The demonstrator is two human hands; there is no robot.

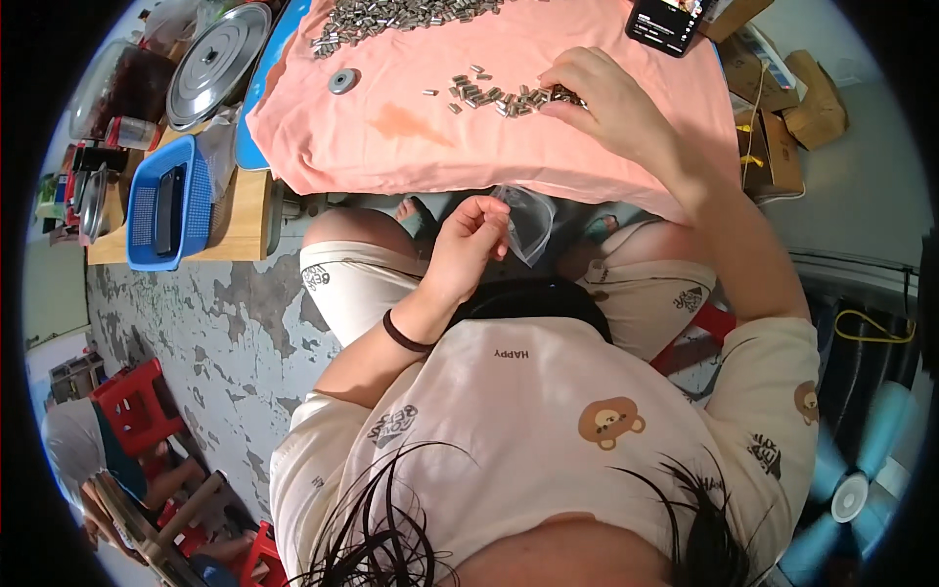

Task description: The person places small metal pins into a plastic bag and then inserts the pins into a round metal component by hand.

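Observation:
My left hand is closed in a pinch on the edge of a clear plastic bag, which hangs over my lap just below the table edge. On the pink cloth, a loose group of small silvery metal cylinders lies scattered, with several more reaching under my right hand. That hand curves low over the right end of the group, thumb and fingers apart. Some darker pieces show between its thumb and fingers. A larger heap of the same cylinders lies at the far edge.
A grey round disc sits left on the cloth, and a phone lies at the far right. To the left are a blue basket and a pot lid. Cardboard boxes stand right; a fan is lower right.

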